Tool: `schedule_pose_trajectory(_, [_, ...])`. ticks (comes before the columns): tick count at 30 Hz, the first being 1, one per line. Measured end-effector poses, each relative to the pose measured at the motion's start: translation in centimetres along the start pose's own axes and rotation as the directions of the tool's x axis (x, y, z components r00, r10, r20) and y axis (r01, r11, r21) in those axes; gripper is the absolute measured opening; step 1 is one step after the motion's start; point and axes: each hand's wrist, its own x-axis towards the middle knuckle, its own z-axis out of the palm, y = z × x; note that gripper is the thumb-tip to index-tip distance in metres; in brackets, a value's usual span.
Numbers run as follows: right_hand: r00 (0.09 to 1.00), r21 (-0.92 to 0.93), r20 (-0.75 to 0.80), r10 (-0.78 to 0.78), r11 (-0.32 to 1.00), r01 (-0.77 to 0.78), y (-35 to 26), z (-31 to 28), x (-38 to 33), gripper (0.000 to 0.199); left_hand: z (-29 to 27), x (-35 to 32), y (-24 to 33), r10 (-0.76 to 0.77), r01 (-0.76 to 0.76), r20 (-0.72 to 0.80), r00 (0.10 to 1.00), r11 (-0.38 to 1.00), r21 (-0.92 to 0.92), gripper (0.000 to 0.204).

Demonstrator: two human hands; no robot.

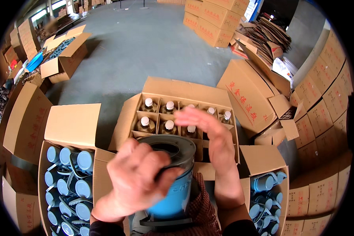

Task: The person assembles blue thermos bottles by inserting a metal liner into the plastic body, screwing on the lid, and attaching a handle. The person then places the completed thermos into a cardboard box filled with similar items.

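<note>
In front of my body stands a blue thermos flask casing (pixel 167 202) with a wide grey collar (pixel 185 147); a dark round opening shows in its top. My left hand (pixel 135 177) is at the collar's left side, fingers curled and thumb bent across. What it grips there is hidden and blurred. On the other side my right hand (pixel 214 131) is raised with the fingers stretched out, holding nothing. It passes over a divided carton (pixel 187 87) of glass bottles (pixel 145 124) with white tops, hiding some of them.
To the left, an open carton (pixel 72 122) holds several light-blue lidded pieces with straps. Similar blue parts fill a carton (pixel 263 159) at right. Stacked cartons (pixel 322 86) line the right side; others (pixel 216 23) stand farther back. Grey floor (pixel 133 47) stretches beyond.
</note>
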Motion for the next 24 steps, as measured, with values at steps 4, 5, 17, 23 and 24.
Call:
schedule_pose_trajectory(4, [0.967, 0.009, 0.228, 0.113, 0.993, -0.118, -1.4, 2.2, -0.1, 0.049, 0.8, -1.6, -2.8, -0.344, 0.166, -0.143, 0.928, 0.726, -0.668, 0.038])
schedule_pose_trajectory(5, [0.938, 0.090, 0.260, 0.230, 0.961, -0.261, -0.7, 1.7, 0.6, 0.083, 1.0, -2.7, -5.0, -0.328, 0.094, -0.229, 0.917, 0.734, -0.673, 0.041])
schedule_pose_trajectory(17, [0.904, 0.371, -0.179, 0.389, 0.877, -0.304, 19.9, 1.6, 3.7, 0.021, 5.3, 0.0, -11.1, -0.462, 0.263, -0.069, 0.884, 0.613, -0.745, 0.039])
schedule_pose_trajectory(23, [0.809, -0.790, -0.381, 0.447, 0.298, -0.536, 31.7, -6.9, -3.8, 0.038, 11.4, -1.2, -16.3, -0.758, 0.273, 0.299, 0.580, -0.164, -0.948, 0.039])
schedule_pose_trajectory(24, [0.757, -0.801, -0.382, 0.530, 0.219, -0.558, 33.4, -7.4, -5.5, 0.040, 13.1, -2.5, -17.7, -0.753, 0.281, 0.429, 0.499, -0.328, -0.902, 0.043])
